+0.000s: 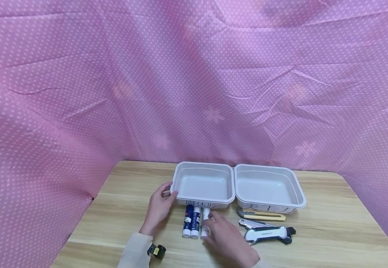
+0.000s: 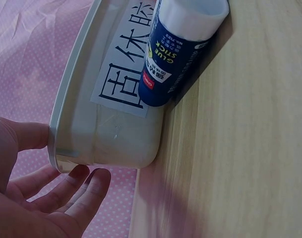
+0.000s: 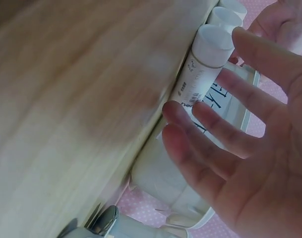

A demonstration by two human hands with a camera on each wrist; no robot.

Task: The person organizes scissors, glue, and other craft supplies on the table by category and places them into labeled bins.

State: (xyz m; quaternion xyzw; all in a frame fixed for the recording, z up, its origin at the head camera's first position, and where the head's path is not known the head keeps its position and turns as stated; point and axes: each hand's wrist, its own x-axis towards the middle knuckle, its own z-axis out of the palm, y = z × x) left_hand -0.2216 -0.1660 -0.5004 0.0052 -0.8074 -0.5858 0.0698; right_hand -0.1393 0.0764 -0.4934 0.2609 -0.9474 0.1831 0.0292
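Observation:
In the head view my left hand (image 1: 160, 208) holds the left corner of a white plastic box (image 1: 202, 164), its thumb at the rim and fingers below it. The box's front bears a paper label with dark characters. Before it lie two blue glue sticks (image 1: 187, 220) with white caps and a white glue stick (image 1: 206, 213), side by side. My right hand (image 1: 225, 236) is over the white one, partly hiding it. In the right wrist view the fingers are spread loosely around that glue stick (image 3: 204, 67), thumb tip right by its white end.
A second labelled white box (image 1: 301, 191) stands to the right, against the first. In front of it lie a yellow utility knife (image 1: 265, 216), a silver cutter (image 1: 251, 223) and a white-and-black utility knife (image 1: 267, 233). A pink dotted cloth (image 1: 194, 93) hangs behind the wooden table (image 1: 331, 223).

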